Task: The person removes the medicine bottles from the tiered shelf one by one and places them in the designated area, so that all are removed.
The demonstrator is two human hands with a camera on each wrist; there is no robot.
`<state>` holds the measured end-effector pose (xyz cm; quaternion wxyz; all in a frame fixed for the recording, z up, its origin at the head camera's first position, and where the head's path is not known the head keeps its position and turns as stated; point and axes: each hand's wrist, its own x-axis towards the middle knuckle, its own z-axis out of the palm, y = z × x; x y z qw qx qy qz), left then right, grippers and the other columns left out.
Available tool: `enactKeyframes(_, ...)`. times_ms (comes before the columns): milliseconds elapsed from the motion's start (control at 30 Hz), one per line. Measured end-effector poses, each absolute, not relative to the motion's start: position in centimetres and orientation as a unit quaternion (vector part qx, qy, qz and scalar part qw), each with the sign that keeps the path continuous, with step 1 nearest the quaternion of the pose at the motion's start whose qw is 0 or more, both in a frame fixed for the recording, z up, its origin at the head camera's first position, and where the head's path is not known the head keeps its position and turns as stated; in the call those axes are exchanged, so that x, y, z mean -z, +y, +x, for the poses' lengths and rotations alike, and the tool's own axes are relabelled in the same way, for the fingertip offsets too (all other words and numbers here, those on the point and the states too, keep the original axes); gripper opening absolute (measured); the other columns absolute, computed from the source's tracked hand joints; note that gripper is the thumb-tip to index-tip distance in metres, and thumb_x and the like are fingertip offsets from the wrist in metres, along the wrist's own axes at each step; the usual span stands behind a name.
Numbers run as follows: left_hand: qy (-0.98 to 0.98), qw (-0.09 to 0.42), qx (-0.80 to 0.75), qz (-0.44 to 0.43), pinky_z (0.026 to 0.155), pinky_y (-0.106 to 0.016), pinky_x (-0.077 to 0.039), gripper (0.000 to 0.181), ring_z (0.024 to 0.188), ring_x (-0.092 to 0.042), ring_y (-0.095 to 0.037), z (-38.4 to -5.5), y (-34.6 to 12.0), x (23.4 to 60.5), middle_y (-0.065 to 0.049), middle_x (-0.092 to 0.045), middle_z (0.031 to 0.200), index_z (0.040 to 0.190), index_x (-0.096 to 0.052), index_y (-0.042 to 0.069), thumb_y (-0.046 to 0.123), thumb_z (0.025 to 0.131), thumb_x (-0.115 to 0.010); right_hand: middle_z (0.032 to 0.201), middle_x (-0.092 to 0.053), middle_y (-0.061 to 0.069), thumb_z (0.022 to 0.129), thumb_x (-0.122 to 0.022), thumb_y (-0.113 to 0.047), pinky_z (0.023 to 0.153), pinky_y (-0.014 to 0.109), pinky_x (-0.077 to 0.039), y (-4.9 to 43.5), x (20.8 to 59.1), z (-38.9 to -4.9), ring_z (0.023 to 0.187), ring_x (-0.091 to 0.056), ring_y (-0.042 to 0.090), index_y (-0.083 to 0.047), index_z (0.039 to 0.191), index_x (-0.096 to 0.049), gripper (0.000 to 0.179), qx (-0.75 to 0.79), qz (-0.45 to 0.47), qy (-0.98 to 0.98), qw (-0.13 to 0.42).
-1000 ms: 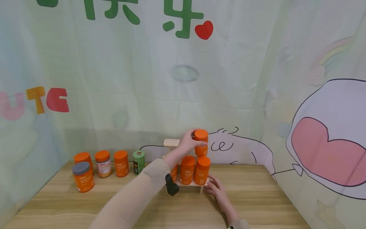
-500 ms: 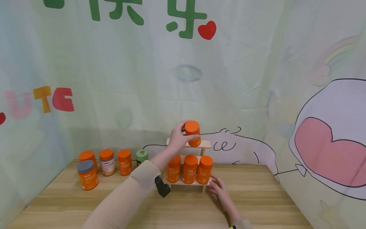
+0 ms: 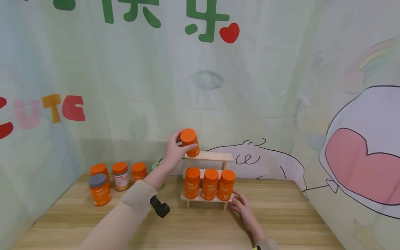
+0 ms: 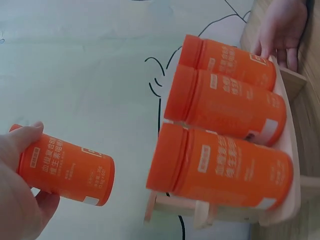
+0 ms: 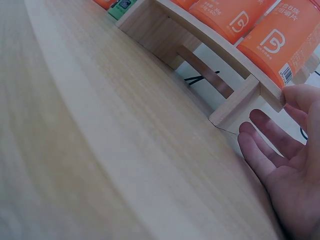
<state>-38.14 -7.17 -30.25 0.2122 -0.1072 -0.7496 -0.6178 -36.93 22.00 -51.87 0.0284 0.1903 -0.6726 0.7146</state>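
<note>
My left hand (image 3: 173, 152) grips an orange jar (image 3: 189, 138), thumb on one side and fingers round the other. In the head view this jar overlaps the left end of the top tier of a small wooden stepped rack (image 3: 215, 157). The left wrist view shows the jar (image 4: 70, 170) tilted in that camera, its printed label facing the lens. Three more orange jars (image 3: 210, 185) stand side by side on the rack's bottom tier. My right hand (image 3: 246, 211) touches the right end of that tier; in the right wrist view its lower fingers (image 5: 272, 132) are loosely extended beside the rack leg.
On the left of the wooden table (image 3: 278, 215) are several jars: a grey-lidded orange jar (image 3: 101, 192), a white-labelled jar (image 3: 121, 178), other orange ones, and a green jar (image 3: 161, 185) partly behind my left arm. A printed curtain (image 3: 150, 80) hangs behind.
My left hand has carried the orange jar leftward and slightly up, from above the rack's right side to the top tier's left end. The right hand stays at the rack; the head view shifts slightly.
</note>
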Motion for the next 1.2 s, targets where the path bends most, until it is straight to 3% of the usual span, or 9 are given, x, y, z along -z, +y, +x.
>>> enactKeyframes(200,-0.756,0.228,0.607,-0.084,0.102,-0.046,-0.047,0.068,0.122,-0.050,-0.030,-37.4,-9.2,30.9,-0.014,-0.056,0.134,0.141,-0.048,0.007,0.015,0.082,-0.080,0.109,-0.058,0.008,0.099,-0.053,-0.017,0.082,0.025,-0.055,21.5,51.1,-36.8,0.092,-0.060,0.011,0.011,0.141,-0.036,0.053,-0.710,0.103,-0.696,0.007)
enactKeyframes(400,-0.764,0.252,0.590,-0.066,0.101,-0.046,-0.047,0.069,0.122,-0.050,-0.029,-36.5,-11.3,31.9,-0.015,-0.056,0.133,0.141,-0.048,0.007,0.016,0.081,-0.080,0.108,-0.057,0.005,0.101,-0.050,-0.015,0.081,0.024,-0.055,21.3,50.8,-36.6,0.091,-0.060,0.010,0.011,0.141,-0.036,0.049,-0.707,0.094,-0.701,0.003)
enactKeyframes(533,-0.761,0.273,0.587,-0.046,0.089,-0.033,-0.052,0.068,0.119,-0.053,-0.027,-35.9,-12.8,32.8,-0.013,-0.057,0.132,0.141,-0.049,0.009,0.019,0.082,-0.080,0.108,-0.058,0.007,0.101,-0.050,-0.016,0.081,0.023,-0.055,21.5,50.9,-36.8,0.091,-0.061,0.010,0.010,0.141,-0.037,0.050,-0.706,0.094,-0.702,0.006)
enactKeyframes(667,-0.753,0.290,0.590,-0.023,0.078,-0.014,-0.046,0.068,0.116,-0.052,-0.023,-35.4,-14.2,33.7,-0.011,-0.056,0.133,0.142,-0.048,0.010,0.021,0.083,-0.080,0.109,-0.058,0.009,0.100,-0.051,-0.015,0.081,0.023,-0.055,21.4,51.0,-36.9,0.092,-0.061,0.012,0.009,0.142,-0.038,0.050,-0.705,0.087,-0.704,0.005)
enactKeyframes(833,-0.750,0.322,0.577,0.014,0.077,-0.007,-0.040,0.070,0.117,-0.052,-0.025,-34.8,-15.7,35.1,-0.013,-0.057,0.134,0.142,-0.049,0.008,0.025,0.082,-0.081,0.112,-0.058,0.011,0.100,-0.050,-0.015,0.082,0.024,-0.055,21.3,50.8,-36.7,0.093,-0.061,0.013,0.008,0.142,-0.038,0.049,-0.707,0.084,-0.702,0.004)
enactKeyframes(1000,-0.754,0.342,0.557,0.060,0.083,-0.014,-0.042,0.072,0.120,-0.052,-0.028,-34.4,-17.0,36.4,-0.014,-0.057,0.135,0.142,-0.050,0.009,0.030,0.081,-0.081,0.114,-0.058,0.014,0.100,-0.050,-0.014,0.082,0.024,-0.055,21.3,50.7,-36.7,0.093,-0.062,0.014,0.008,0.142,-0.038,0.048,-0.707,0.085,-0.702,0.004)
enactKeyframes(1200,-0.760,0.354,0.537,0.093,0.096,-0.041,-0.045,0.074,0.122,-0.052,-0.031,-33.9,-18.6,38.1,-0.017,-0.057,0.136,0.142,-0.050,0.009,0.032,0.080,-0.082,0.111,-0.057,0.012,0.101,-0.049,-0.014,0.081,0.024,-0.055,21.3,50.7,-36.7,0.092,-0.062,0.014,0.007,0.141,-0.039,0.047,-0.705,0.085,-0.704,0.004)
